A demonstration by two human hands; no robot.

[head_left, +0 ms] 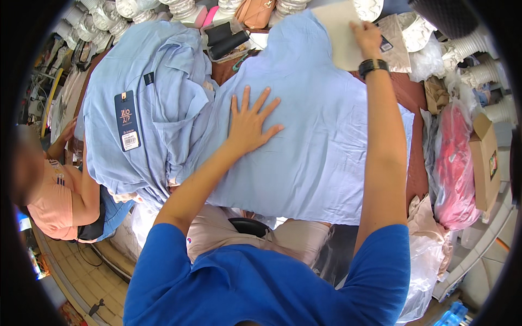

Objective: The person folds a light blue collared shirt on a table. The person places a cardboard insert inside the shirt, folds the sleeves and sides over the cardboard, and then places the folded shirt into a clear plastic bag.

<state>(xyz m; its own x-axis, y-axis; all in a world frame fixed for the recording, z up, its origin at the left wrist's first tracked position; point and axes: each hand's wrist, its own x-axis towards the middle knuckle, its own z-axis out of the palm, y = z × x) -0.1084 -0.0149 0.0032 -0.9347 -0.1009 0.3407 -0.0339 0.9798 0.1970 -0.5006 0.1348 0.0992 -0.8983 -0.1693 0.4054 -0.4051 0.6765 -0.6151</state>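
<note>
Here, spread garment: a light-blue garment (293, 152) lies flat on the brown bench (419, 174), directly before the person, its narrower end pointing away.
Left hand: the left hand (251, 120) rests palm down on that garment, fingers fanned wide, pressing on the cloth and gripping nothing.
Right hand: the right hand (368, 42) reaches to the far side, fingers bent over the edge of a cream board (343, 46) and seemingly pinching it; their exact closure is blurred.
Cream board: beside the garment's far end, touching it.
Wrist: a dark watch (373, 67).
Blue pile: more light-blue cloth (179, 60) is heaped on the left, just beside the spread garment.
Hang tag: a long navy tag (124, 108) on the pile, with pale lettering and, at its lower end, a white barcode sticker (130, 140).
Small label: a dark square label (149, 79) on the pile, its writing too small to read.
Beige packet: near the right hand, a beige packet (399, 54) bears a dark tag (386, 44), partly hidden.
Carton: at right, a cardboard box (483, 155) has a dark printed panel (493, 164), illegible.
</note>
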